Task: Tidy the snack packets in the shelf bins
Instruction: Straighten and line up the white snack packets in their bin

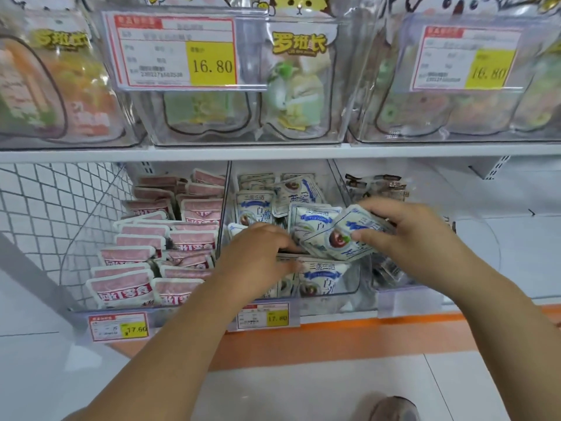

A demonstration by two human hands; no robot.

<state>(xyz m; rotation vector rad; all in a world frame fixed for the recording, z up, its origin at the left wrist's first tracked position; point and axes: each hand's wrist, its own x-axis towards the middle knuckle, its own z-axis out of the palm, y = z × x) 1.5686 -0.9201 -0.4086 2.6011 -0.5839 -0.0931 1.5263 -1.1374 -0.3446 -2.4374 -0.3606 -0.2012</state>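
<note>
A clear middle bin (331, 299) on the lower shelf holds several white-and-blue snack packets (253, 208). My right hand (416, 238) grips a small stack of these packets (340, 235), tilted, just above the bin's right side. Fingers down, my left hand (258, 253) reaches into the bin's front left and touches the packets there; whether it grips one is hidden. The left bin holds several pink packets (142, 268) in rows. Dark brown packets (376, 183) lie in the right bin, partly behind my right hand.
The upper shelf (273, 153) carries clear bins of large snack bags with price tags (173, 50). A white wire mesh panel (45, 214) stands at the left. Price labels (264, 317) line the lower shelf's front edge above an orange base strip (364, 338).
</note>
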